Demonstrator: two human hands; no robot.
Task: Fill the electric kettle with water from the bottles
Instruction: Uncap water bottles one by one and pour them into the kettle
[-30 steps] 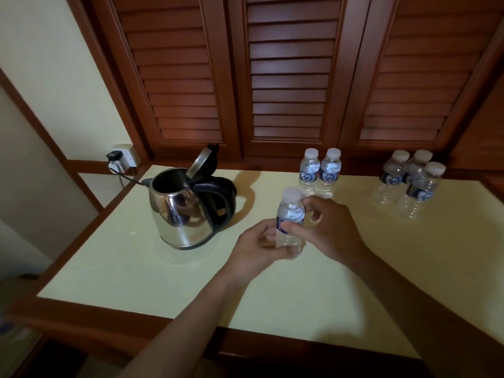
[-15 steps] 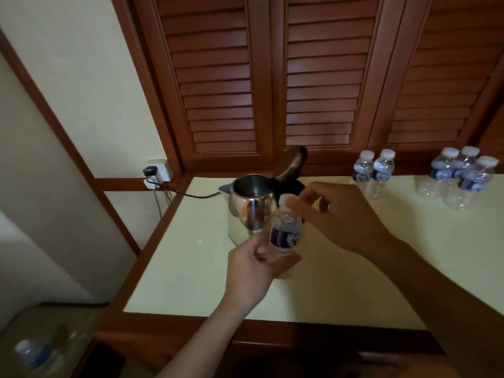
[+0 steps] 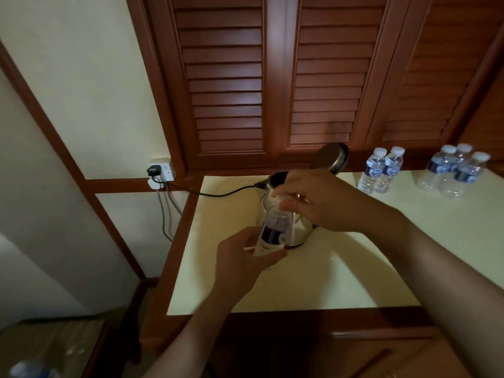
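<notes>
A small clear water bottle [image 3: 274, 227] with a dark blue label is held upright in front of the steel electric kettle [image 3: 298, 230]. My left hand [image 3: 242, 266] grips the bottle's lower half. My right hand [image 3: 319, 201] has its fingers closed round the white cap at the top. The kettle stands on the pale countertop [image 3: 341, 282] with its lid [image 3: 331, 158] flipped up, and my hands and the bottle hide most of its body. Two full bottles [image 3: 380, 170] stand at the back, and three more bottles [image 3: 454, 173] further right.
The kettle's black cord [image 3: 218, 193] runs left to a wall socket [image 3: 161, 170]. Brown louvred doors [image 3: 272, 77] rise behind the counter. A low wooden surface with a bottle [image 3: 30, 369] on it sits at the bottom left, below the counter's left edge.
The view has swung left and down. The held bottle has risen in front of the kettle, and my right hand has closed over its cap.
</notes>
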